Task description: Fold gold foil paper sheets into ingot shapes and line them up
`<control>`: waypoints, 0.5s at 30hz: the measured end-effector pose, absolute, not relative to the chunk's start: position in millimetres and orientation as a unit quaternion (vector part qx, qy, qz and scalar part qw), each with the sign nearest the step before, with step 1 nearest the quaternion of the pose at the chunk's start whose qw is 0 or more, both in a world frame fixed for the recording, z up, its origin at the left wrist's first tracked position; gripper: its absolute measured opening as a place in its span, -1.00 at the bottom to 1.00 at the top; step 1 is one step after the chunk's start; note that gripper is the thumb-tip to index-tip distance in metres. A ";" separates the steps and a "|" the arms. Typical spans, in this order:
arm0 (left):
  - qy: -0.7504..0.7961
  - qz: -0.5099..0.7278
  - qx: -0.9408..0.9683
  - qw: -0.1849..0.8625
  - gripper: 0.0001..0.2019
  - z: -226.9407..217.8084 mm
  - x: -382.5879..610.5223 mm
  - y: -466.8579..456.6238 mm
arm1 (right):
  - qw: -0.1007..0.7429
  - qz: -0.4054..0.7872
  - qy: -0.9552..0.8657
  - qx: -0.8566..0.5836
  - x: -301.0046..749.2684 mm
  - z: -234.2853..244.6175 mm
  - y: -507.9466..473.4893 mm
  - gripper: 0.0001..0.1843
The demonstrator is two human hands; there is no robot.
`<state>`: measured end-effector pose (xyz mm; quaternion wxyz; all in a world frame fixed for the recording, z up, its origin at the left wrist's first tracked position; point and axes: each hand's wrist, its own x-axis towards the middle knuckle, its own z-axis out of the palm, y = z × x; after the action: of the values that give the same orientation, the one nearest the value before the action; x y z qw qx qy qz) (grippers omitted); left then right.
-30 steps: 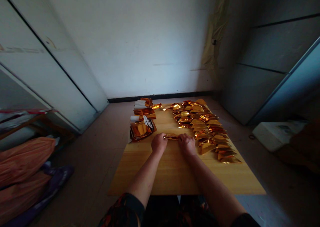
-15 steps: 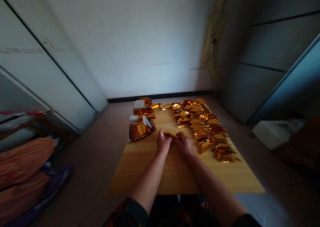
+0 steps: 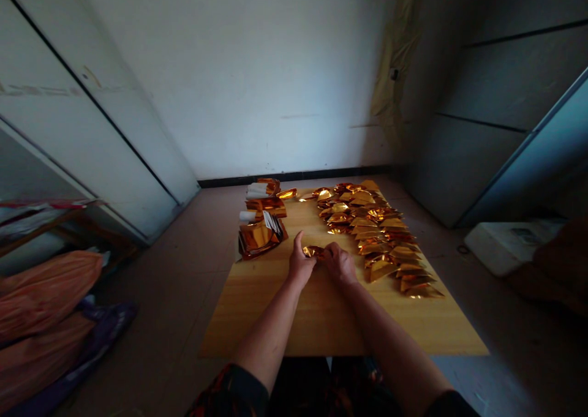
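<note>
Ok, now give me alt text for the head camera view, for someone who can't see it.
A person's right hand grips a small piece of shiny gold foil, the left hand touching it with thumb raised, above a light wooden table. Folded triangular gold foil pieces lie in rows to the right, stacked gold foil sheets to the left.

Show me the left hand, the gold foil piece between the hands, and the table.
left hand (image 3: 299, 267), head view, on the back of the hand
gold foil piece (image 3: 313, 251), head view, on its middle
table (image 3: 321, 325), head view, on bare wood in front of the hands
</note>
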<state>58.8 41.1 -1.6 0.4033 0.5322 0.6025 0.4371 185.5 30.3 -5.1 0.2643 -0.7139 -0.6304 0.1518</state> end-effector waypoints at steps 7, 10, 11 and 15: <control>0.572 0.467 0.529 0.417 -0.15 1.5 56.6 39.6 | 0.229 0.145 -0.634 -0.724 184.0 -4.8 31.4 -0.79; 0.581 0.464 0.531 0.407 -0.16 -0.2 56.4 41.0 | 0.253 0.143 -0.641 -0.711 184.8 -8.4 31.7 -0.80; 0.586 0.463 0.531 0.400 -0.17 -0.9 56.3 41.4 | 0.265 0.143 -0.643 -0.704 185.2 -9.7 31.6 -0.81; 0.584 0.474 0.523 0.402 -0.21 -4.0 55.4 43.4 | 0.320 0.154 -0.643 -0.678 186.7 -12.9 30.6 -0.81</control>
<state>55.4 43.4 -4.0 0.4016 0.5225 0.5837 0.4743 186.7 30.6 -12.9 0.3204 -0.6781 -0.6432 0.1545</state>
